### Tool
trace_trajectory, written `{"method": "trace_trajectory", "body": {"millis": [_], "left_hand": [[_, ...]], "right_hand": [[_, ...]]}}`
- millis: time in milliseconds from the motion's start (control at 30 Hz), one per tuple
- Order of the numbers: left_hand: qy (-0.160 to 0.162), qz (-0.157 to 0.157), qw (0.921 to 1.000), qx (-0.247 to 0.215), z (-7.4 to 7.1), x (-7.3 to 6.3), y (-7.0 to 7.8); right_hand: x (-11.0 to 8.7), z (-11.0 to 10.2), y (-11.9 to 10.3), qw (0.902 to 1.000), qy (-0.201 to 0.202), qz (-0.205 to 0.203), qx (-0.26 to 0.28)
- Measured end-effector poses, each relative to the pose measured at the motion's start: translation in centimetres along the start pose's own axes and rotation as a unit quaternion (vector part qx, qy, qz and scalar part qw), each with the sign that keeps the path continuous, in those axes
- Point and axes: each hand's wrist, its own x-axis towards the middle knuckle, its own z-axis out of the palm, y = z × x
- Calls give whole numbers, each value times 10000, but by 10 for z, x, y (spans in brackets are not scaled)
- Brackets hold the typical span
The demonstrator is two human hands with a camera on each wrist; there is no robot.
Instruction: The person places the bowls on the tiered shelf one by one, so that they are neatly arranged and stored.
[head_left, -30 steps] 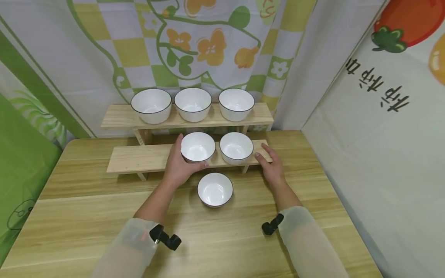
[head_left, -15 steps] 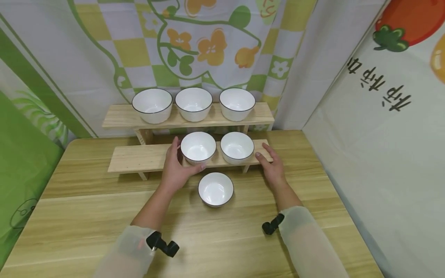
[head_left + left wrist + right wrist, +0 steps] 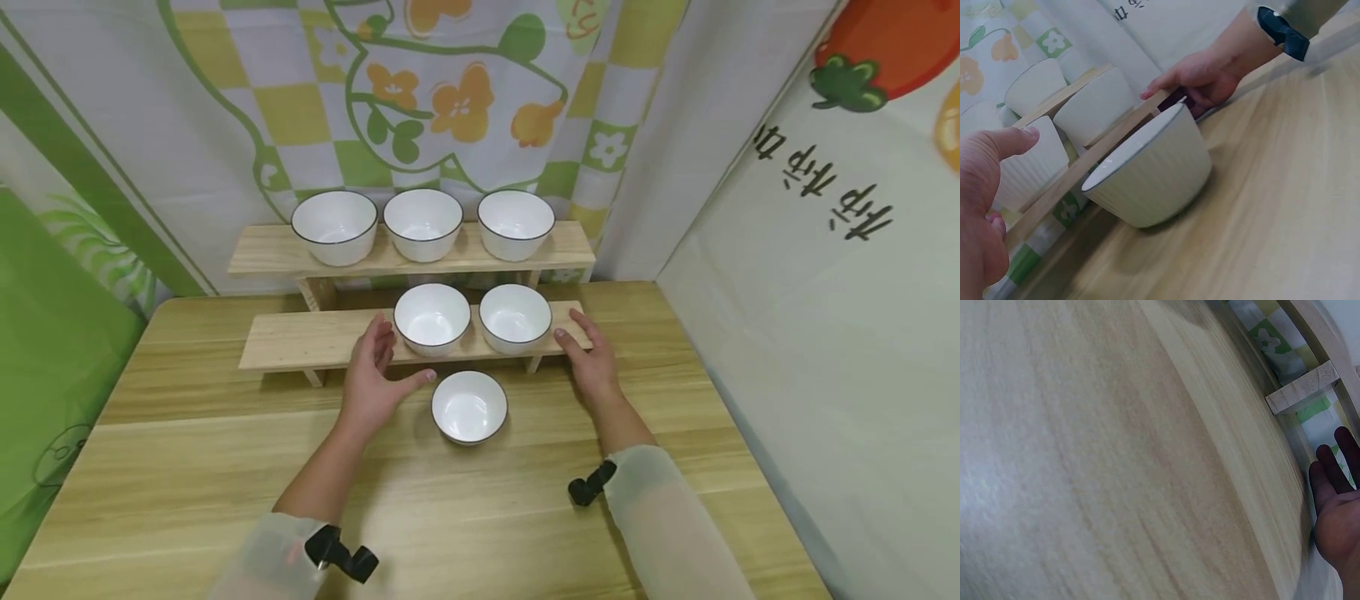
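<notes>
My left hand (image 3: 369,382) is open just left of a white dark-rimmed bowl (image 3: 432,318) on the lower board, thumb and fingers spread with a gap to it. In the left wrist view, the thumb (image 3: 1013,141) overlaps that bowl's ribbed side. My right hand (image 3: 595,367) holds the right end of the two-tier wooden shelf (image 3: 288,340), thumb and index finger on top; in the right wrist view the other fingers (image 3: 1325,484) extend below the board. A second bowl (image 3: 515,317) stands between the hands on the lower board. Another bowl (image 3: 469,407) sits on the table in front.
Three matching bowls, left (image 3: 334,227), middle (image 3: 423,223) and right (image 3: 516,223), line the upper board (image 3: 258,250). The wooden table (image 3: 450,517) runs up to a patterned curtain (image 3: 300,117) behind the shelf and a white printed wall (image 3: 810,275) at the right.
My left hand has let go of the left bowl on the lower board and drawn back to the left and toward me. The bowls and my right hand have stayed in place.
</notes>
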Motion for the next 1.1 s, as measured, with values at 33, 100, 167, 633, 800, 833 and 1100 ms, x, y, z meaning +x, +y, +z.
{"method": "trace_trajectory", "body": {"millis": [33,100,167,633,800,833,1100], "left_hand": [[17,29,10000,4,0,-2,-1],[81,104,9999,-40,0,-6,-3],[160,143,9997,-74,-1,-10,-6],[-428,147,9988,198,1,-28,-13],[-857,142,9946,561,4,-32,-17],[-953,134,9932,657,5,-33,-18],[-1572,102,9803,1189,11,-39,-22]], "right_hand": [[0,0,-1,10000,8,-4,9],[-1,0,-2,10000,27,-16,8],[-2,0,-4,10000,33,-40,8],[20,-3,33,9997,120,-111,183],[21,-1,37,9992,135,-239,306],[20,-1,37,9992,136,-242,289],[19,0,36,9994,78,-190,262]]}}
